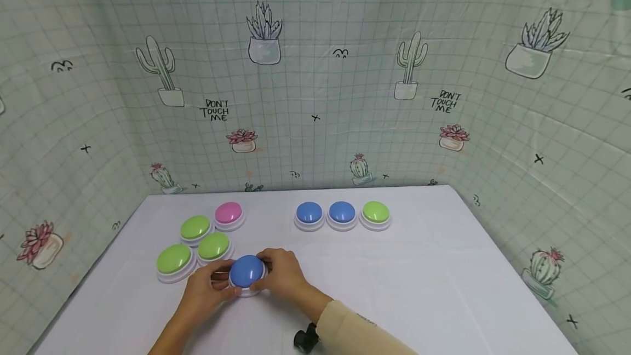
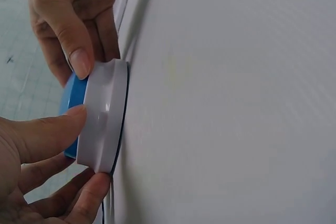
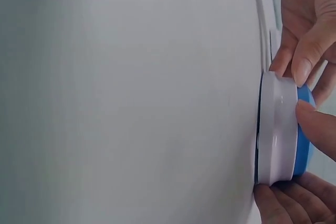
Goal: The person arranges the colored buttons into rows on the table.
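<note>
A blue push button (image 1: 246, 272) with a round dome on a white base is between my two hands near the front of the white table. My left hand (image 1: 203, 288) grips its left side, the thumb at the front of the base. From the right, my right hand (image 1: 285, 274) holds the same button with thumb and fingers. In the left wrist view the white base (image 2: 102, 116) sits at the table surface or just above it; I cannot tell which. Just behind the left hand is a green button (image 1: 213, 246), with another green button (image 1: 173, 258) to its left.
Farther back on the left are a third green button (image 1: 195, 227) and a pink button (image 1: 228, 213). A row at the back holds two blue buttons, one on the left (image 1: 309, 212), and a green button (image 1: 376, 212). Patterned cloth (image 1: 315, 81) walls the table (image 1: 419, 284). A black device (image 1: 305, 338) is by the right sleeve.
</note>
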A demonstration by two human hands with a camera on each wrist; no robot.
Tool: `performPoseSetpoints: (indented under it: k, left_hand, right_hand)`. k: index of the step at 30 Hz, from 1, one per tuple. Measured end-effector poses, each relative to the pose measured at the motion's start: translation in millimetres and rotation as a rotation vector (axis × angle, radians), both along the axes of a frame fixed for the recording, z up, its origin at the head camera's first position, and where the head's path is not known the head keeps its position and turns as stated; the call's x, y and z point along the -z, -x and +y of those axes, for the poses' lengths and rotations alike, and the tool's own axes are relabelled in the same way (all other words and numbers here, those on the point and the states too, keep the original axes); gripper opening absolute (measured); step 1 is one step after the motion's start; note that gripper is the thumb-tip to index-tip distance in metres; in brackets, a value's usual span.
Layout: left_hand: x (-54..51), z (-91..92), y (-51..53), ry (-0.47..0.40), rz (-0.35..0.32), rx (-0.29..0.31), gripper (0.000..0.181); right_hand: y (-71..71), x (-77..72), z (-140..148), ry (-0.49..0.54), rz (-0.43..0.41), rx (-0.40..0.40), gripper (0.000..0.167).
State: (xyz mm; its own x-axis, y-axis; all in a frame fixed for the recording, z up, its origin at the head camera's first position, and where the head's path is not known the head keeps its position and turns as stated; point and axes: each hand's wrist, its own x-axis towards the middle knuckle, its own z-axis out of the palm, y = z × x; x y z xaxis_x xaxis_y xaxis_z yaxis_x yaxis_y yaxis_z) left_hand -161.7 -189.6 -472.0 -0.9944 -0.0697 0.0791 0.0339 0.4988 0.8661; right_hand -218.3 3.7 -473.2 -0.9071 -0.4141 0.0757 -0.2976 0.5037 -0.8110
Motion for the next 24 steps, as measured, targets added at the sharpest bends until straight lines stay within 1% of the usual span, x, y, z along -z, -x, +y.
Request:
performPoseSetpoints:
  k: [3, 8, 12, 18, 21, 24]
  left_hand:
    - [1.8, 16.6, 6.3, -0.017, 0.021, 0.015, 0.058]
    - [5.2, 45.9, 17.2, -0.053, 0.051, 0.031, 0.055]
    - [9.3, 69.3, 29.7, -0.040, 0.066, 0.045, 0.051]
    - [13.6, 103.2, 47.1, -0.026, 0.083, 0.077, 0.048]
    - [14.4, 121.0, 53.6, -0.036, 0.100, 0.103, 0.047]
    - [17.5, 137.9, 58.2, -0.043, 0.098, 0.126, 0.046]
  right_hand:
    - [3.0, 1.1, 18.7, 0.037, 0.001, 0.006, 0.058]
    - [9.2, 2.3, 48.0, 0.063, 0.020, 0.026, 0.059]
    - [16.1, 1.7, 70.8, 0.068, 0.022, 0.060, 0.062]
    - [23.9, 1.0, 105.0, 0.094, -0.014, 0.119, 0.063]
    - [26.2, 0.6, 122.5, 0.106, -0.037, 0.159, 0.063]
    - [27.4, 2.4, 139.8, 0.115, -0.049, 0.196, 0.063]
